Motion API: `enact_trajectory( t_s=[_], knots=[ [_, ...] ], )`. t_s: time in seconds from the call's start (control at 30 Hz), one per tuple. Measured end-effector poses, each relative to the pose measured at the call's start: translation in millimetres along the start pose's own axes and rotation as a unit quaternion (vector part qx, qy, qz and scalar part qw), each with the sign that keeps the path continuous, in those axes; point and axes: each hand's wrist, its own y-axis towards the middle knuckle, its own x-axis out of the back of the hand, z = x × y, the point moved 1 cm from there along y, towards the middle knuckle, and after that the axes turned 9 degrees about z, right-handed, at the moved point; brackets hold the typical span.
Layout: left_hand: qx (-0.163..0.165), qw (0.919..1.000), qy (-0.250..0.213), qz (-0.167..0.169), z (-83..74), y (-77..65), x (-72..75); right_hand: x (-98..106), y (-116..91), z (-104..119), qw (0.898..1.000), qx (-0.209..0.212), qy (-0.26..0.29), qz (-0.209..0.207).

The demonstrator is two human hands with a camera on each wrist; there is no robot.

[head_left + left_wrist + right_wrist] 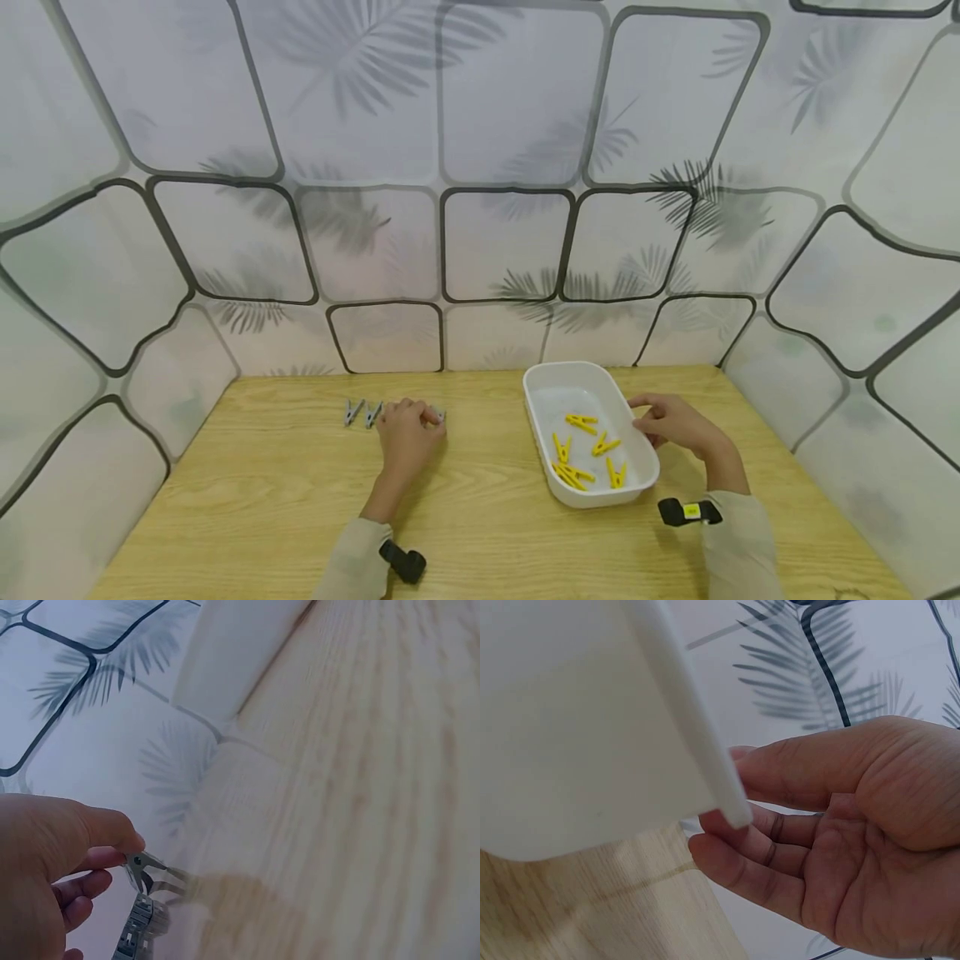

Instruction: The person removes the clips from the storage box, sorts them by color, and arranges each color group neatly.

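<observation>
My left hand [408, 433] reaches over the back left of the table. In the left wrist view its thumb and forefinger pinch a grey clothespin [145, 868], whose two legs point right. More grey clothespins [136, 924] line up just below it there. Two of that row, a clothespin [352, 412] and its neighbour [372, 414], show left of the hand in the head view; the hand hides part of the row. My right hand [678, 425] holds the right rim of a white plastic basin [536, 417], fingers curled at its edge. Several yellow clothespins [606, 444] lie scattered inside.
The wooden table [480, 533] runs back to a patterned fabric wall [495, 333], with more fabric at both sides. Bare wood lies between the left hand and the basin. Black wrist straps [402, 562] sit on both sleeves.
</observation>
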Motion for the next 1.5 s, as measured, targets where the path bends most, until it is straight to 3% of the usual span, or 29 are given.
enact_trajectory(
  t_s=[0.3, 0.63, 1.2, 1.5],
  knots=[
    [0.027, 0.9991, 0.016, 0.028, 1.6, -1.3, 1.5, -0.2, 0.6, 1.2, 1.000, -0.001, -0.005, -0.001],
    [0.031, 0.9986, 0.019, 0.037, 3.6, -4.4, 1.1, -0.6, 0.2, 3.4, 1.000, -0.003, -0.002, -0.002],
    [0.013, 0.9974, 0.059, 0.040, 6.9, -3.6, 1.2, 0.5, 0.8, -0.7, 1.000, 0.005, 0.001, -0.001],
    [0.004, 0.9976, 0.059, 0.036, 4.7, -4.2, 1.9, 0.7, 1.4, -1.4, 1.000, 0.008, 0.002, -0.002]
  ],
)
